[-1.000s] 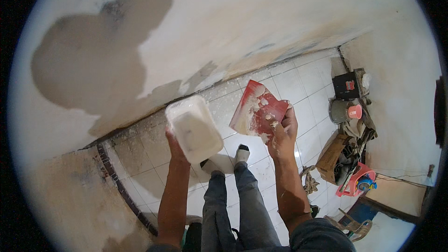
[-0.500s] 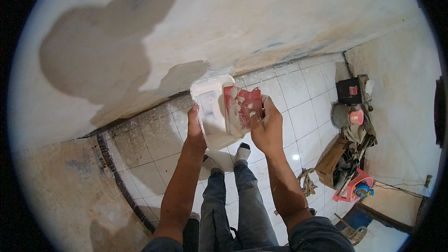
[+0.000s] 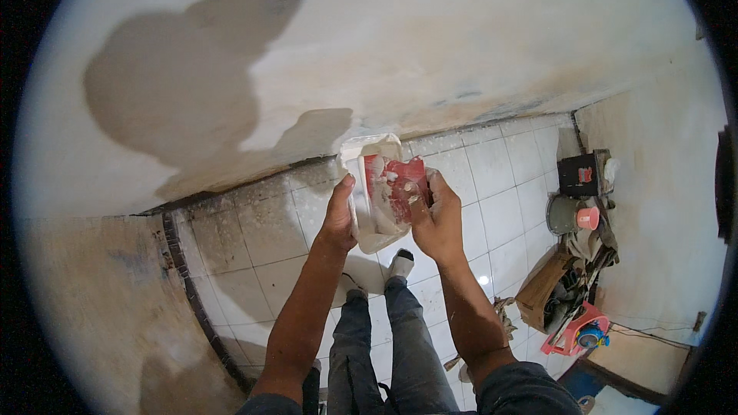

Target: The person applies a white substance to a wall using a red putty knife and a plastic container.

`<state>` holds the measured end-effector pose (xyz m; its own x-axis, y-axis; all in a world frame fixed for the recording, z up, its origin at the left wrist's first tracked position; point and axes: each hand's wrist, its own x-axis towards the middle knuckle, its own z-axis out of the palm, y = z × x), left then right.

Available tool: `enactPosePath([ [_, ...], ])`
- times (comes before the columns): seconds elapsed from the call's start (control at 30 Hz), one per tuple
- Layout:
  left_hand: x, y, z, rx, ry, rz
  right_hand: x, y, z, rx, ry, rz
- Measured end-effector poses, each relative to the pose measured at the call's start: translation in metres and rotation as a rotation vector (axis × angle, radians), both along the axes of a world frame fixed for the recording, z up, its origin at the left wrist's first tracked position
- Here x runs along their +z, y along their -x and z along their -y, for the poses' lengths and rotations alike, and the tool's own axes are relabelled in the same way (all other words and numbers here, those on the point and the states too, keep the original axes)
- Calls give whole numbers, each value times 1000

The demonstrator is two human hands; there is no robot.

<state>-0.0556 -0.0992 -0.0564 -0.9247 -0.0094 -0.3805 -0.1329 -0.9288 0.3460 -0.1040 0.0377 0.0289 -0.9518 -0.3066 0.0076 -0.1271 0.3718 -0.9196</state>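
My left hand (image 3: 338, 214) grips the left side of a white rectangular tub (image 3: 374, 243), smeared inside with pale filler. Its thumb lies on the rim, while the other fingers are hidden beneath. A red, flat plastering spreader (image 3: 396, 184), crusted with whitish paste, is in my right hand (image 3: 440, 219), thumb across its face. The spreader sits tilted over the tub's right side, its left edge inside the opening. Both are held in the air close to the wall (image 3: 430, 46).
White floor tiles (image 3: 261, 257) lie below, around my feet. Along the right wall stand a black box (image 3: 576, 174), a dark bucket (image 3: 563, 215), a pink cup (image 3: 588, 218), a cardboard box (image 3: 543, 288) with clutter and a pink plastic stool (image 3: 565, 338).
The tub has shifted right and tilted more on its side. The spreader has moved slightly down and further over the tub's opening. Both hands keep their holds.
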Motion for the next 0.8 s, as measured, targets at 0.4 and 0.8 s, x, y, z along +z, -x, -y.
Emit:
enactPosePath([
  [0.4,-5,0,11,64,2,-82,-6,8,20,78,387,417],
  [0.8,34,-10,46,327,47,-207,16,12,27,-16,914,746],
])
